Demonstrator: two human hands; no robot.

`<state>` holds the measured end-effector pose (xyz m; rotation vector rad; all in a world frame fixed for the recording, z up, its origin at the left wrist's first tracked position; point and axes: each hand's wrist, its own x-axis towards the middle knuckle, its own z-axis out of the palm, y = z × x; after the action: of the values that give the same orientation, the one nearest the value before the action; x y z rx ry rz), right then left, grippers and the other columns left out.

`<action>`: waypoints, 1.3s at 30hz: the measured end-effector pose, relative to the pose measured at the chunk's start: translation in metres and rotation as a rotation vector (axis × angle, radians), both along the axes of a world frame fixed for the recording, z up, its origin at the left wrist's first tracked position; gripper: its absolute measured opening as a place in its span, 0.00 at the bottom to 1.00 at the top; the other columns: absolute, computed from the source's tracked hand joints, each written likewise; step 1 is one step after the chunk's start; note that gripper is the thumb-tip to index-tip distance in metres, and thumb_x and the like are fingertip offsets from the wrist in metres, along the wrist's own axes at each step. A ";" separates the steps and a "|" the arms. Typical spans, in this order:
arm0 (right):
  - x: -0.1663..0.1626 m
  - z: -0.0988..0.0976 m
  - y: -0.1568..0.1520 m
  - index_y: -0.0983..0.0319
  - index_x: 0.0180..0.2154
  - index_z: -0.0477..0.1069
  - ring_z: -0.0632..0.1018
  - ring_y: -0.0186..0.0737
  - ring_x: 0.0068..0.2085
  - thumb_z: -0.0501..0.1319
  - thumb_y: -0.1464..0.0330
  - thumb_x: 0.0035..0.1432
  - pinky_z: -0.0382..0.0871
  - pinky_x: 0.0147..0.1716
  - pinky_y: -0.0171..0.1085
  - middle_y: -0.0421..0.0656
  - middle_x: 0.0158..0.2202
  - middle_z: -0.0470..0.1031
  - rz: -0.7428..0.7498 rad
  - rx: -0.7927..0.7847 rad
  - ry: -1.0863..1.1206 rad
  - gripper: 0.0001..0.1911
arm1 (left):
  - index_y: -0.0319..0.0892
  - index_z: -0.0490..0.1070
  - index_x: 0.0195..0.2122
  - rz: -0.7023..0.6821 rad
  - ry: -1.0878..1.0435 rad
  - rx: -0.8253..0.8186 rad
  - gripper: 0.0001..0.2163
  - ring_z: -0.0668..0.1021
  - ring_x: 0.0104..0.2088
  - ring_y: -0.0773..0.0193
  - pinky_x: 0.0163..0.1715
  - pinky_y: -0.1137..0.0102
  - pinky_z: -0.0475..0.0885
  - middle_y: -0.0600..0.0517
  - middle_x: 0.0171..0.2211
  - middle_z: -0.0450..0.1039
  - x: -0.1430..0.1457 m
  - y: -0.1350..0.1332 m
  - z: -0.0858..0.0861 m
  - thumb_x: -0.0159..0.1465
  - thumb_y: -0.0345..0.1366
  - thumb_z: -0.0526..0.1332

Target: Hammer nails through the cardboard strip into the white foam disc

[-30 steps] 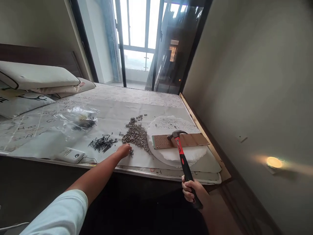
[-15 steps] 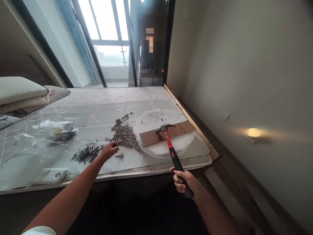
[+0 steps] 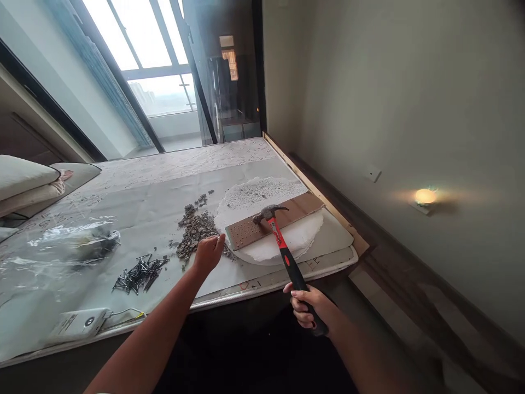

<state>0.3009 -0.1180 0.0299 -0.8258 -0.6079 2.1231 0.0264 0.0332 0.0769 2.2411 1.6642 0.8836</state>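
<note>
My right hand [image 3: 307, 307] is wrapped round the black grip of a claw hammer [image 3: 283, 246] with a red neck. The hammer's head lies over a brown board [image 3: 297, 210] whose left part carries many small holes or dots. Near the board's left end, my left hand [image 3: 210, 251] has its fingers closed; what they hold, if anything, is hidden. Beyond that hand spreads a heap of grey-brown rubble [image 3: 197, 227]. Under the board is a white, rough-edged round slab [image 3: 283, 241]. A pile of dark nails [image 3: 139, 272] lies left of my left forearm.
A clear plastic bag [image 3: 77, 243] with something dark in it lies at the left. The white power bank [image 3: 77, 324] with a cable sits by the near edge. Grey sheeting [image 3: 164, 202] covers part of the mattress, and a wooden rail [image 3: 295, 167] runs along its right side.
My left hand has moved right, from beside the small group of nails to near the board's end, and now blocks those nails from view. The hammer stays over the board. The view has tilted.
</note>
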 end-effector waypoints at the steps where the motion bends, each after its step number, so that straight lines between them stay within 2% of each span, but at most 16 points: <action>1: 0.000 -0.001 0.000 0.61 0.37 0.64 0.54 0.22 0.13 0.62 0.62 0.47 0.45 0.11 0.26 0.28 0.16 0.55 -0.001 -0.002 0.006 0.15 | 0.41 0.58 0.13 -0.004 0.054 0.051 0.24 0.63 0.18 0.70 0.23 0.72 0.57 0.53 0.14 0.60 0.005 0.003 0.000 0.63 0.46 0.45; 5: 0.001 -0.005 0.001 0.61 0.36 0.64 0.54 0.23 0.13 0.62 0.63 0.47 0.46 0.10 0.26 0.29 0.16 0.55 -0.008 -0.011 0.032 0.14 | 0.41 0.55 0.14 0.002 0.146 0.101 0.22 0.61 0.17 0.70 0.22 0.71 0.54 0.54 0.14 0.57 0.021 0.015 -0.005 0.65 0.42 0.43; 9: 0.003 -0.007 0.004 0.62 0.36 0.64 0.54 0.23 0.12 0.62 0.62 0.47 0.47 0.09 0.26 0.29 0.16 0.55 -0.009 0.004 0.044 0.14 | 0.41 0.59 0.18 -0.070 0.193 0.035 0.19 0.66 0.21 0.67 0.25 0.72 0.58 0.52 0.17 0.63 0.034 0.024 -0.010 0.65 0.40 0.44; 14: 0.007 -0.006 0.006 0.62 0.36 0.64 0.54 0.23 0.12 0.62 0.62 0.47 0.47 0.09 0.25 0.28 0.15 0.56 0.011 -0.008 0.056 0.15 | 0.42 0.57 0.18 -0.062 0.286 -0.042 0.18 0.67 0.21 0.67 0.26 0.71 0.58 0.52 0.18 0.63 0.044 0.030 -0.015 0.66 0.38 0.45; 20: 0.011 -0.006 0.008 0.62 0.35 0.65 0.55 0.23 0.12 0.61 0.63 0.48 0.49 0.09 0.26 0.29 0.15 0.56 0.019 -0.014 0.069 0.13 | 0.41 0.59 0.19 -0.067 0.317 -0.095 0.18 0.68 0.21 0.67 0.25 0.72 0.59 0.51 0.20 0.64 0.044 0.032 -0.019 0.66 0.39 0.46; 33: 0.012 -0.004 0.008 0.62 0.35 0.65 0.55 0.23 0.12 0.61 0.63 0.47 0.49 0.09 0.26 0.29 0.15 0.56 0.015 -0.002 0.042 0.13 | 0.41 0.56 0.17 -0.054 0.340 -0.063 0.19 0.66 0.21 0.68 0.26 0.71 0.58 0.52 0.18 0.62 0.046 0.031 -0.018 0.65 0.38 0.45; 39: 0.011 -0.005 0.007 0.62 0.36 0.64 0.55 0.22 0.12 0.61 0.63 0.48 0.47 0.09 0.25 0.29 0.16 0.56 0.021 -0.010 0.040 0.13 | 0.41 0.58 0.15 -0.073 0.394 -0.009 0.21 0.66 0.19 0.67 0.24 0.71 0.55 0.51 0.17 0.62 0.043 0.034 -0.024 0.65 0.42 0.45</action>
<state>0.3122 -0.1108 0.0244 -0.7839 -0.5883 2.1580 0.0694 0.0674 0.0526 2.5770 1.7142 0.4334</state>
